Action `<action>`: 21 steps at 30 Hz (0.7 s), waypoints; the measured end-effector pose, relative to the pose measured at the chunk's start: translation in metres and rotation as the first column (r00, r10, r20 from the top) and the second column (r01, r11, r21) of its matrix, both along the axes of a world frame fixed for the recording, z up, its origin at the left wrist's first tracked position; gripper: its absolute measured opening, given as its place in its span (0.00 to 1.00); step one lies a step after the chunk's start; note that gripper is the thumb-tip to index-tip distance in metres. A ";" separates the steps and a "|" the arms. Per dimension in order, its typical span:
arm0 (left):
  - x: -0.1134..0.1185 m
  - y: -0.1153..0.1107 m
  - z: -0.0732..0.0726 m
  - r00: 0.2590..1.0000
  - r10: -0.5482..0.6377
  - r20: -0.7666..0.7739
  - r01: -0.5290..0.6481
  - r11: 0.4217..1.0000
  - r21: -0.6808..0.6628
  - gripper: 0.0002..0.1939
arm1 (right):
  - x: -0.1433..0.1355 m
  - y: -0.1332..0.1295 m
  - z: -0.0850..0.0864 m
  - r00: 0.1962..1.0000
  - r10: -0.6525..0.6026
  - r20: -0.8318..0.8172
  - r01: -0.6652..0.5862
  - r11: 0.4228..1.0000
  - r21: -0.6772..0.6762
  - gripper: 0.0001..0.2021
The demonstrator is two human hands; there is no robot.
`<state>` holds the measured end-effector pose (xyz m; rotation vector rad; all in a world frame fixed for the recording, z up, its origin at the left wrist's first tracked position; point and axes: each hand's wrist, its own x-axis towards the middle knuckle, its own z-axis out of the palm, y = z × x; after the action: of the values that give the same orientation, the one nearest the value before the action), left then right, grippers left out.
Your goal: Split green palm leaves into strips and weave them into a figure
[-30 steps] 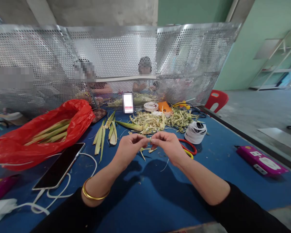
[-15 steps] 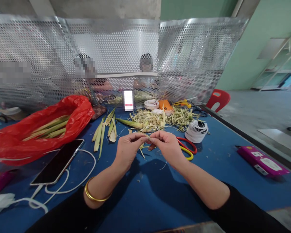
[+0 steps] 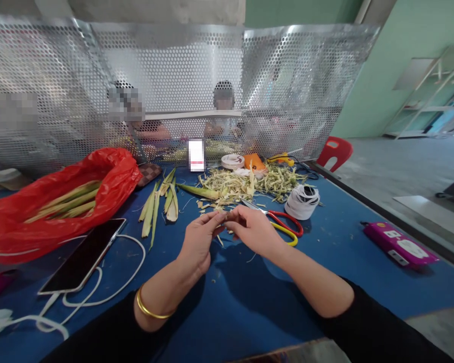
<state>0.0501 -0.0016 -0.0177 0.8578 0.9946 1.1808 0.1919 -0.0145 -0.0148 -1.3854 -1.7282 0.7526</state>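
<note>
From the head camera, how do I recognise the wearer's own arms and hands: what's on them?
Both arms wear plain black sleeves that end on the forearms. Neither the left hand nor the right hand wears a glove. A smooth, slim gold-coloured bangle circles the left wrist; the right wrist has none.
</note>
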 end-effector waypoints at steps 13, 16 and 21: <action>-0.008 0.012 0.000 0.978 -0.069 -0.198 0.078 0.996 0.036 0.11 | 0.091 -0.003 -0.029 0.555 -0.152 0.818 0.165 0.984 0.070 0.26; -0.009 0.012 0.000 0.976 -0.088 -0.201 0.100 0.994 0.048 0.11 | 0.095 -0.001 -0.031 0.604 -0.158 0.781 0.194 0.980 0.049 0.31; -0.011 0.015 0.000 0.973 -0.080 -0.215 0.102 0.990 0.093 0.10 | 0.105 -0.005 -0.026 0.776 -0.173 0.607 0.204 0.979 0.019 0.30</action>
<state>0.0390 0.0130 -0.0177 1.1180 1.0605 1.0858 0.2967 -0.0194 -0.0410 -1.9515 -2.0023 0.2337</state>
